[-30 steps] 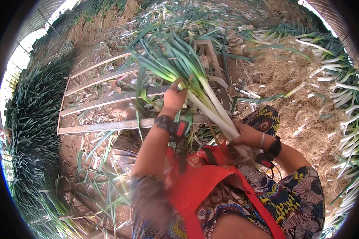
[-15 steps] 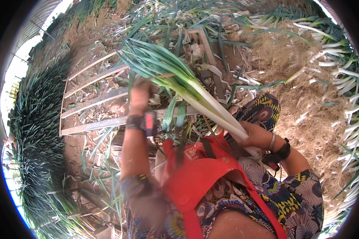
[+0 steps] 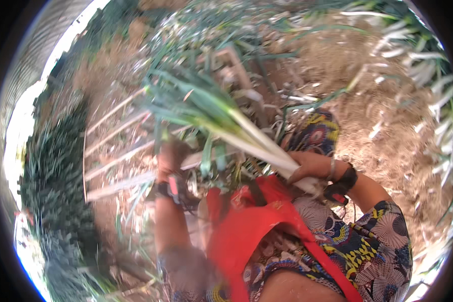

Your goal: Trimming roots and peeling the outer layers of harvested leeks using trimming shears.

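Note:
A bunch of leeks [image 3: 246, 133] lies slantwise in front of me, green leaves toward the far left and white stalks toward me. My right hand [image 3: 312, 166] is closed around the white ends, near my right thigh. To the left of the leaves, lower down, is my left hand [image 3: 173, 153], smeared by motion. A green strip of leaf shows just beyond its fingers, but whether they grip it I cannot tell. Both wrists wear dark bands. A red apron [image 3: 251, 226] covers my lap.
A slatted wooden frame [image 3: 121, 186] lies on the littered ground at left. Dense green leaves [image 3: 60, 201] stand piled at the far left. Fibrous root trimmings [image 3: 382, 151] cover the ground at right, edged by a row of white-stalked leeks [image 3: 440, 100]. Loose leaves are strewn ahead.
The whole view has shifted and blurred, with the ground at left appearing lower. My right hand keeps its hold on the leeks. The left hand appears lower in the picture, still beside the leaves.

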The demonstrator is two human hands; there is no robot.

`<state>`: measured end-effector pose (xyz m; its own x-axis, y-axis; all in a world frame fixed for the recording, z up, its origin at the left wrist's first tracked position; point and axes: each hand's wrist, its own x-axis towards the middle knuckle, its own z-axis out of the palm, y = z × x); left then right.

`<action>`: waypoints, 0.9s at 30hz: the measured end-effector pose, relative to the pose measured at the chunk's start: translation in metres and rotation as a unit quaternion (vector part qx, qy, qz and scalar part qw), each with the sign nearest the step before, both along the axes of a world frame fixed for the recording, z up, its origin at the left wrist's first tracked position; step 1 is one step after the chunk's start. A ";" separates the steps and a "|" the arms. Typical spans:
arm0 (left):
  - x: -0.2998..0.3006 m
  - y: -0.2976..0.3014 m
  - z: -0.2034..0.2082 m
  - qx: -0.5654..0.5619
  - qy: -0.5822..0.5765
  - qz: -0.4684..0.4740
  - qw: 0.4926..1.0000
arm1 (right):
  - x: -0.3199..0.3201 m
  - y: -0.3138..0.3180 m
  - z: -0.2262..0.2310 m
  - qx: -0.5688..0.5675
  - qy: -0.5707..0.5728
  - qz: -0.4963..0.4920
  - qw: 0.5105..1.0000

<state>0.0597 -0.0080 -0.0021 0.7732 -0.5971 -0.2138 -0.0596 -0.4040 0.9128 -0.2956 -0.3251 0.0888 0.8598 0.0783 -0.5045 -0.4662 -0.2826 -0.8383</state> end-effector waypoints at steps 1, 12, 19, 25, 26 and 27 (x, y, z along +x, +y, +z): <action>-0.035 -0.063 -0.005 0.281 -0.268 -0.118 0.914 | -0.013 -0.009 -0.003 0.012 -0.023 -0.026 0.999; -0.113 -0.225 0.003 -0.299 0.262 -0.005 0.918 | -0.071 0.013 0.007 -0.084 -0.127 -0.126 0.980; -0.213 -0.327 0.211 -0.285 0.065 -0.335 0.896 | -0.108 -0.018 -0.015 -0.285 -0.298 -0.354 0.839; -0.273 -0.335 0.255 -0.331 -0.138 -0.419 0.834 | -0.166 -0.105 0.143 -0.278 -0.384 -0.591 0.652; -0.258 -0.330 0.246 -0.332 -0.112 -0.399 0.847 | -0.177 -0.134 0.156 -0.352 -0.367 -0.629 0.588; -0.239 -0.324 0.234 -0.330 -0.087 -0.378 0.861 | -0.193 -0.163 0.176 -0.380 -0.331 -0.648 0.571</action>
<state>-0.1797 -0.3316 0.2322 0.0973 -0.8905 0.4446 -0.2363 0.4132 0.8794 -0.4889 -0.4880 0.2648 -0.0306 -0.8653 0.5002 -0.3489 -0.4597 -0.8166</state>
